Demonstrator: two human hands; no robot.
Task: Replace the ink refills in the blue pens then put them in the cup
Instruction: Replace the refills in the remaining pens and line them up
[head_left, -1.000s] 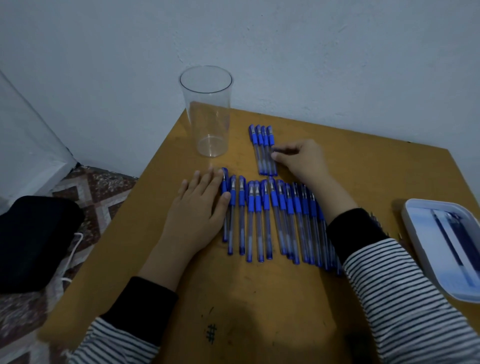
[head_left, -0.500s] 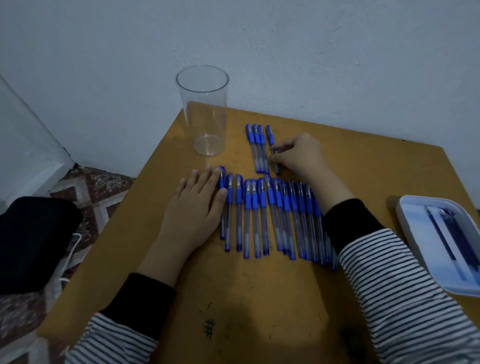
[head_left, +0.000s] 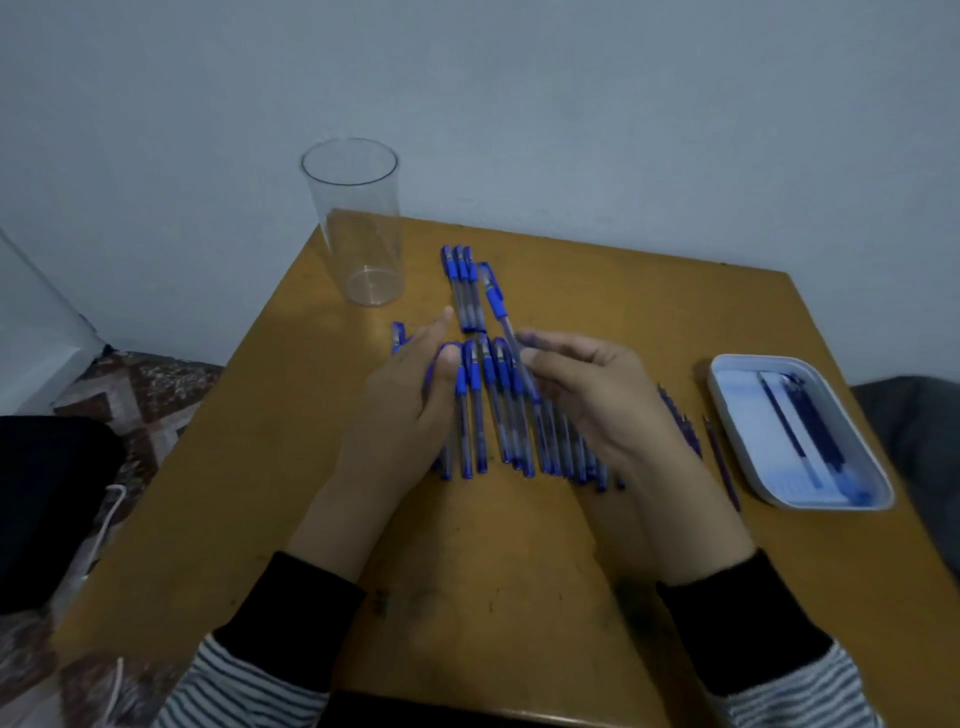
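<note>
Both hands are up off the counter (head_left: 493, 561) versus a second ago. Right hand (head_left: 597, 395) now pinches one blue pen (head_left: 498, 306), lifted out of the far group (head_left: 462, 291) and tilted above the row (head_left: 493, 415). Left hand (head_left: 405, 405) hovers beside it, fingers loose and straight.

Head view count:
- Far group: three pens, side by side.
- Row under my hands: partly hidden, can't count.
- One clear cup (head_left: 358, 223): upright, far left, empty.
- One white tray (head_left: 748, 431): on the right, a few dark refills (head_left: 810, 431) inside, number unclear.
- Loose refills (head_left: 719, 457): between row and tray.
</note>
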